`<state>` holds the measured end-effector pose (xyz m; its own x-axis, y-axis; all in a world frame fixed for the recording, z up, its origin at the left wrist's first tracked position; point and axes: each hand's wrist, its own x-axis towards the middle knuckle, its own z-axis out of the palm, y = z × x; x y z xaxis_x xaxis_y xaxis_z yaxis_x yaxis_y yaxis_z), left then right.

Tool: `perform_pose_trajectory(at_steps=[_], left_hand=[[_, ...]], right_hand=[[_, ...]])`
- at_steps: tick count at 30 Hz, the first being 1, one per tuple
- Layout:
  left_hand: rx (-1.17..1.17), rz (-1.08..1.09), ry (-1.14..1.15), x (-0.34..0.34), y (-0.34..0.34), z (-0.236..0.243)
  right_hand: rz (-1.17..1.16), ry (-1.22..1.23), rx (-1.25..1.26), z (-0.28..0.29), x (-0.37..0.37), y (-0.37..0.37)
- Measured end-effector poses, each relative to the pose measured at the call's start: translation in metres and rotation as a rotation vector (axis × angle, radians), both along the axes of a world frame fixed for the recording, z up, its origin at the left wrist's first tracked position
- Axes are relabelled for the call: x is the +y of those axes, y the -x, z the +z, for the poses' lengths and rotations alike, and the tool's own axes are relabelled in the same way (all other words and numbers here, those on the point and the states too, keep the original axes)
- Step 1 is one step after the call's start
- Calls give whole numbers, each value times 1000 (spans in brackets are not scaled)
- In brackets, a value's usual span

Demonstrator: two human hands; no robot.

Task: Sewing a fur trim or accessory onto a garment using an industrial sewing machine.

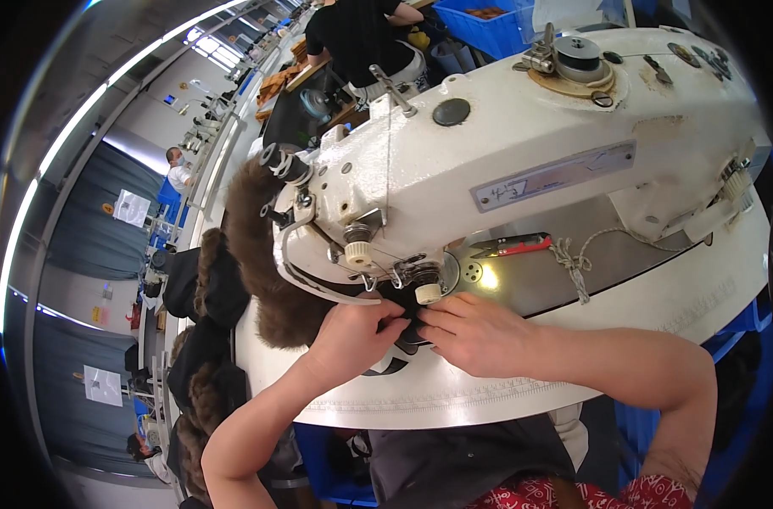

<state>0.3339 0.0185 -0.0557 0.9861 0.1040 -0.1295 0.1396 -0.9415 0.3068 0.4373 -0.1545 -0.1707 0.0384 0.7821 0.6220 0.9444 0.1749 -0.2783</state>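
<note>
Both hands are at the needle end of a white sewing machine. My left hand has its fingers closed on black fabric, just left of the needle area. My right hand pinches the same fabric from the right, fingertips close to the left ones. The needle and the stitching spot are hidden behind the machine head and my fingers. Brown fur trim curves along the machine's left side and reaches my left wrist; its join to the black fabric cannot be made out.
Red-handled snips and a knotted white cord lie under the machine arm. Dark pieces with fur trim are piled left of the white table. A person in black works beyond the machine, near a blue crate.
</note>
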Motion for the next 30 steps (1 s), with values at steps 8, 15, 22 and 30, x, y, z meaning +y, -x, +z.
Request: perform_pose_trajectory(at_steps=[8,15,22,30], left_hand=[[-229,-45,-156,-3,10,-8],[-420,-405,-622,-19,18,-27],[-493,-284,-534,-36,19,-45],[-298,-394,-297,-33,-3,-25]], right_hand=[[-9,-23,-10,0,3,3],[8,115,-78,5,2,-2],[114,270,-162,4,-2,1],[-78,240,-156,10,-6,47]])
